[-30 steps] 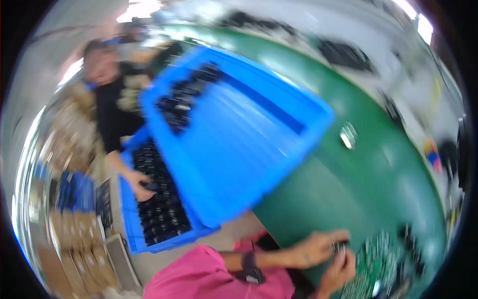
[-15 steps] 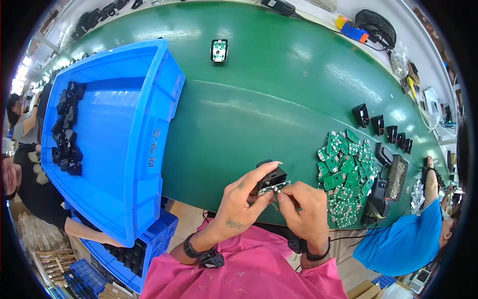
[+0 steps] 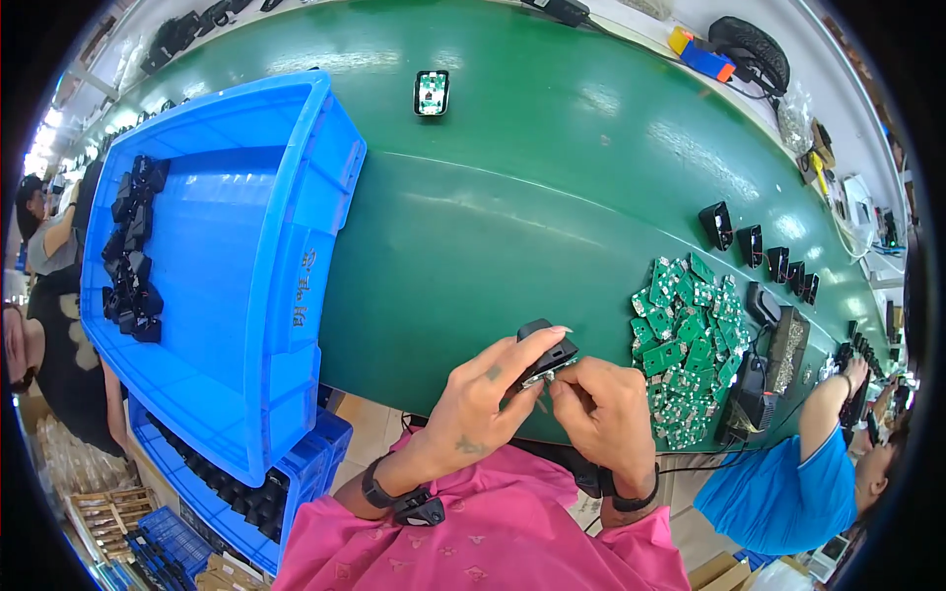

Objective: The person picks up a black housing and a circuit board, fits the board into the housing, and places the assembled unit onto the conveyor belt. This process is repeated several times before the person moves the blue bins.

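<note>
My left hand [image 3: 481,402] is closed around a black plastic housing [image 3: 557,351], which it holds tilted above the near edge of the green table. A small green circuit board [image 3: 564,365] shows along the housing's lower edge, partly covered by my fingers. Close against it, the thumb and fingers of my right hand [image 3: 606,409] pinch the board's edge; the exact contact point is hidden. To the right lies a heap of green circuit boards [image 3: 682,340].
A large blue bin [image 3: 286,236] with black housings [image 3: 133,261] stands left. A board-fitted housing [image 3: 432,94] lies far off. Open black housings [image 3: 716,227] line the right, beyond a trough of small metal parts [image 3: 786,345]. A blue-shirted co-worker [image 3: 788,492] sits right.
The housing has tilted and risen slightly between my hands, so less of the circuit board shows. The co-worker at right has bent their arm; the one at left has shifted.
</note>
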Action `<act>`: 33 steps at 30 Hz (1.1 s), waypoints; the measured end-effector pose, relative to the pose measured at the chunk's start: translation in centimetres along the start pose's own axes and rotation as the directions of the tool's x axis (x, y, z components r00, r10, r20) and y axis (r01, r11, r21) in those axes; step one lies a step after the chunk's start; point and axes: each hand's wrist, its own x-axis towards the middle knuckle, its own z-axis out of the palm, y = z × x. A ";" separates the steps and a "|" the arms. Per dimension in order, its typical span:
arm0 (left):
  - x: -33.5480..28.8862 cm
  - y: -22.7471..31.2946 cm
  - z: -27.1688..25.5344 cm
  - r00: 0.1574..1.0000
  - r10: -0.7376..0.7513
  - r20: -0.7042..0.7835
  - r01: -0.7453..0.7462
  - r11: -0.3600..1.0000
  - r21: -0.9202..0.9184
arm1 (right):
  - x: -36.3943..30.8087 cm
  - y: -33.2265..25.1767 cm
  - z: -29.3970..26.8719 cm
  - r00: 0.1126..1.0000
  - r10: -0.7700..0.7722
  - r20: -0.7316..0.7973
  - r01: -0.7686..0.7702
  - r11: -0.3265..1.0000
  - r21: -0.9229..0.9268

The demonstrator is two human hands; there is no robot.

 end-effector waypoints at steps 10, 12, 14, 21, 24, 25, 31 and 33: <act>-1.3 -1.2 1.7 0.991 0.090 -0.104 -0.041 0.916 0.400 | -0.5 0.3 2.0 0.998 0.052 0.018 -0.048 0.980 -0.192; -1.8 -2.1 1.9 0.995 -0.005 -0.096 0.025 0.976 0.217 | -0.8 0.4 2.0 0.992 0.112 0.062 -0.102 0.984 -0.147; -1.7 -2.5 1.4 0.972 0.089 -0.217 -0.087 0.996 0.019 | -0.9 0.5 2.4 0.993 0.105 0.050 -0.103 0.994 -0.049; -2.1 -2.0 -0.4 0.985 -0.173 0.016 0.165 0.901 -0.400 | -1.5 2.4 4.1 0.952 0.305 -0.006 -0.286 0.899 0.330; -2.0 -2.6 -0.6 0.999 0.022 -0.043 -0.033 0.957 -0.288 | -2.1 3.6 4.0 0.933 0.361 0.014 -0.318 0.803 0.504; -1.9 -2.6 -0.8 0.999 -0.018 0.031 0.028 0.932 -0.360 | -2.3 3.7 4.0 0.929 0.370 -0.013 -0.308 0.793 0.526; -1.7 -2.1 -1.0 0.997 0.008 0.077 0.008 0.980 -0.201 | -2.9 3.5 4.3 0.919 0.375 -0.123 -0.237 0.773 0.588; -1.9 -2.6 -0.6 0.992 0.099 0.075 -0.089 0.988 -0.130 | -2.5 2.4 3.7 0.899 0.425 -0.102 -0.347 0.836 0.424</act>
